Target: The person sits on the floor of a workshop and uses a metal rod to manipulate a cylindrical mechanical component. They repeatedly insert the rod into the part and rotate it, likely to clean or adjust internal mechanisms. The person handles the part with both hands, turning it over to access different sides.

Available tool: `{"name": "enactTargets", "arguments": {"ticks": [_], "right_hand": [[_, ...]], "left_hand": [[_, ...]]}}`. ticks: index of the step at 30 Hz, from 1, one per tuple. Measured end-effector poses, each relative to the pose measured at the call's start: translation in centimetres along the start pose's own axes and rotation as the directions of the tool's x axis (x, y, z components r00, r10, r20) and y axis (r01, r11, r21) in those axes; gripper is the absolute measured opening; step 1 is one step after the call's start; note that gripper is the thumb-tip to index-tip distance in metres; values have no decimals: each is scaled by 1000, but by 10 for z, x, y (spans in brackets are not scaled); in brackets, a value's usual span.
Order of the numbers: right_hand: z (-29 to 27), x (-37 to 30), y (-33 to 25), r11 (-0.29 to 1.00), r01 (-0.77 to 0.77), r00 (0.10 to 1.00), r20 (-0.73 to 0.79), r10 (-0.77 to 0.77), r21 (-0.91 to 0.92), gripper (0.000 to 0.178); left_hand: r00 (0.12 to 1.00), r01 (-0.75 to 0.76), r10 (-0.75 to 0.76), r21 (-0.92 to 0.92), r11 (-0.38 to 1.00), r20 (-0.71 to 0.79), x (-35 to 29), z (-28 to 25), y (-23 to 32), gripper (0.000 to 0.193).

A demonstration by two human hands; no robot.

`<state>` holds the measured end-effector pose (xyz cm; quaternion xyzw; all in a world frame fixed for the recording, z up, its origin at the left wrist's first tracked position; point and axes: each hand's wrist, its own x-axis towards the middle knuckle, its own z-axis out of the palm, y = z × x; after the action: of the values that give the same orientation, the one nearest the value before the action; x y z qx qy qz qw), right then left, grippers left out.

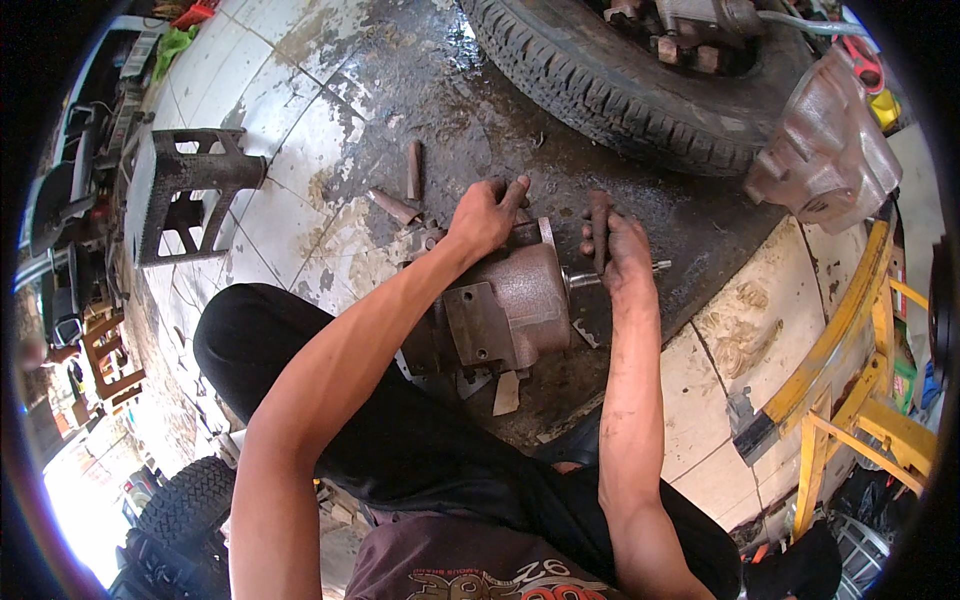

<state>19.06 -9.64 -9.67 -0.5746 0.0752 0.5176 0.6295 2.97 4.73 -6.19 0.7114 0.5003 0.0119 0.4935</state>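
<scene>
A greasy metal gearbox-like casting [532, 290] lies on the floor before me, with a flat plate on its near side and a thin shaft [585, 279] sticking out to the right. My left hand [487, 217] is over its far edge, fingers curled in; what they hold, if anything, is hidden. Beside the shaft, my right hand [628, 250] grips a short, rusty metal bar [600, 222], held upright. Two tapered, rusty metal pieces, one upright in view [414, 170] and one slanted [396, 206], lie beyond my left hand.
A large tyre [620, 100] lies at the far side on oil-wet floor. A bell-shaped metal housing [830, 150] stands at the right, near a yellow metal frame [835, 340]. A dark plastic stool [190, 195] is at the left. Scraps [507, 393] lie close to the casting.
</scene>
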Motion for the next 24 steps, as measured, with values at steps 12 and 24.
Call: {"name": "enactTargets", "arguments": {"ticks": [12, 24], "right_hand": [[17, -20, 6, 935, 139, 984, -58, -167, -327, 22], [5, -38, -13, 1000, 23, 999, 29, -23, 20, 35]], "left_hand": [[938, -336, 342, 103, 936, -56, -3, 5, -9, 36], [645, -763, 435, 555, 331, 628, -78, -12, 68, 55]]}}
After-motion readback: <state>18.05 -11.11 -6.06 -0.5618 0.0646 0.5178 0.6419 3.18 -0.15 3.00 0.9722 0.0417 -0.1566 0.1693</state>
